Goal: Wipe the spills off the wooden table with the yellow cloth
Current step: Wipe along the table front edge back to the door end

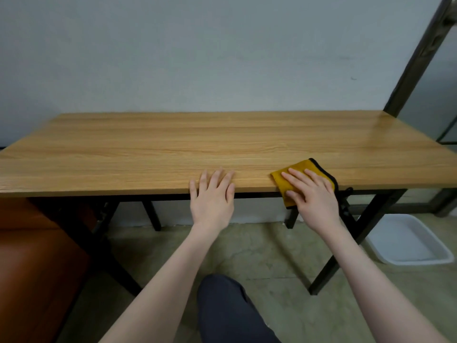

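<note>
Right hand (pixel 312 194): fingers straight, pressing the yellow cloth (pixel 300 173) flat at the wooden table (pixel 173 144) front edge, one corner hanging over.
Left hand (pixel 212 194): open, fingers spread on the tabletop edge.
White plastic tray (pixel 405 240): on the floor beneath, right side; contents cannot be made out.

My yellow cloth (pixel 296 173), folded and edged in black, lies on the near edge of the wooden table (pixel 173 149), right of its middle, one corner drooping over that edge under my flat right hand (pixel 312 194)
</note>
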